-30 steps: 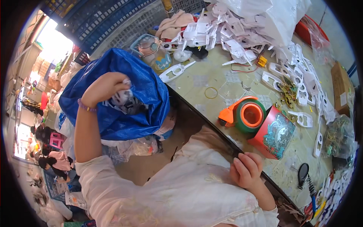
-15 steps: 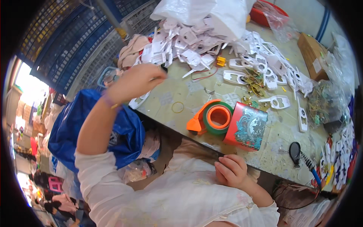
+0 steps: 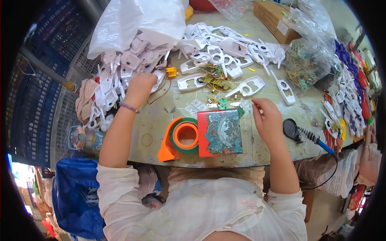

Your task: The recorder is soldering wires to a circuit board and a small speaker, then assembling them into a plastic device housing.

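My left hand [image 3: 140, 87] is at the front of a heap of white plastic casings [image 3: 132, 60], its fingers curled against one white casing [image 3: 158, 80]. The fingertips are partly hidden behind the hand. Over the table, right of the red tin box [image 3: 220, 132] with a teal pattern, my right hand [image 3: 267, 118] hangs with bent fingers apart, nothing visible in them. Small green circuit boards [image 3: 223, 104] lie behind the tin. Tangled wired boards [image 3: 219, 78] sit among more loose casings. A yellow part [image 3: 171, 72] with red wire rests beside the left hand.
An orange tape dispenser [image 3: 169, 143] stands left of the tin. A black round-headed tool [image 3: 291, 129] with blue handle and cable lies at the right. A plastic bag of wired parts [image 3: 305, 60] and a cardboard box [image 3: 276, 22] are farther back. A blue bag [image 3: 76, 197] hangs below left.
My left hand has moved from above the table's left edge onto the heap of casings. My right hand has risen from the near edge to beside the tin. The view has turned.
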Demonstrator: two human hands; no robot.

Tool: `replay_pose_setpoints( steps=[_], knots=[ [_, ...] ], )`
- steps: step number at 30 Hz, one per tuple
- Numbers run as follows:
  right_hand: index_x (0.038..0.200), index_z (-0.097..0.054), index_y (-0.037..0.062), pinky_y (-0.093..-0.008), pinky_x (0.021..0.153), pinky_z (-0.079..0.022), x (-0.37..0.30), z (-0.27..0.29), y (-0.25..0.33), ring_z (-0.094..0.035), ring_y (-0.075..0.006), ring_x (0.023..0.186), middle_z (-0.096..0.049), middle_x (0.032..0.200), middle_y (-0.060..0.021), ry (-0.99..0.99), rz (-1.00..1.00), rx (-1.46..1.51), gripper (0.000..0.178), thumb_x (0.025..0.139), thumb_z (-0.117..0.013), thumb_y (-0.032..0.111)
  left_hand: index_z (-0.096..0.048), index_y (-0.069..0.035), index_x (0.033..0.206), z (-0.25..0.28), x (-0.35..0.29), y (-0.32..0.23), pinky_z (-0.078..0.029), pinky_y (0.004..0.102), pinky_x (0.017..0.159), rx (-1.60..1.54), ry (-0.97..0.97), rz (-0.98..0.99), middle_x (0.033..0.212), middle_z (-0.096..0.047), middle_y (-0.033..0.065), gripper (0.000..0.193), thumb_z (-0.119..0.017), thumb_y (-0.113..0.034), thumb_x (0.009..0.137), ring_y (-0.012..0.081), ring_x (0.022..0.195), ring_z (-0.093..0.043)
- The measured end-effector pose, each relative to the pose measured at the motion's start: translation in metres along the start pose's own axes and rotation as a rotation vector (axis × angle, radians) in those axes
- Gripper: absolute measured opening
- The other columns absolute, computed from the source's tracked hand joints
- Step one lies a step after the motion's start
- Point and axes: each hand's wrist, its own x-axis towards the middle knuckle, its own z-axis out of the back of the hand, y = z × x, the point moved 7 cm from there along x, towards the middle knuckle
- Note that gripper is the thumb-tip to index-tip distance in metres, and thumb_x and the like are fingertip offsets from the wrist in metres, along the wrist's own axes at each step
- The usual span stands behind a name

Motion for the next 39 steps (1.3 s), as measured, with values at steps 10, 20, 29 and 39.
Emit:
replay_pose_setpoints(
  steps=[10,20,29,39],
  knots=[
    [0.086,-0.063,0.0092,-0.0399,0.07,-0.051,0.019,-0.073,-0.068,-0.061,-0.028,0.084,-0.064,0.083,-0.0073,0.417,0.1,-0.59,0.007,0.08,-0.06,0.011,-0.057,-0.007,0.122,0.075,-0.012,-0.009,-0.046,0.0222,0.062,-1.318,-0.233,0.482,0.08,-0.053,-0.0031,0.033,-0.062,-0.011,0.09,0.0046,0.071,-0.054],
    [0.115,-0.061,0.0032,-0.0435,0.087,-0.048,0.102,-0.117,-0.112,-0.062,-0.0362,0.099,-0.064,0.111,-0.0204,0.249,-0.378,-0.119,0.042,0.08,-0.066,0.026,-0.058,-0.004,0.117,0.0,-0.034,-0.066,-0.049,0.0292,0.065,-1.096,0.331,0.434,0.082,-0.06,0.0069,0.035,-0.065,-0.018,0.087,0.0148,0.072,-0.061],
    [0.113,-0.06,0.0007,-0.0344,0.067,-0.049,0.084,-0.076,-0.065,-0.062,-0.0238,0.072,-0.065,0.085,-0.011,0.12,-0.419,0.257,0.04,0.076,-0.071,0.011,-0.065,-0.006,0.113,-0.023,0.018,-0.026,-0.048,0.0378,0.084,-0.819,0.15,0.263,0.103,-0.067,0.0134,0.036,-0.065,-0.026,0.084,0.0298,0.097,-0.063],
    [0.103,-0.062,0.0026,-0.0411,0.081,-0.046,-0.051,-0.007,0.0,-0.056,-0.0321,0.092,-0.062,0.093,-0.0117,0.242,0.043,-0.222,0.031,0.073,-0.068,0.002,-0.067,-0.012,0.094,-0.054,0.085,-0.094,-0.049,0.0411,0.083,-0.558,-0.057,-0.113,0.098,-0.062,0.0055,0.028,-0.072,-0.031,0.075,0.0273,0.099,-0.059]
  ],
)
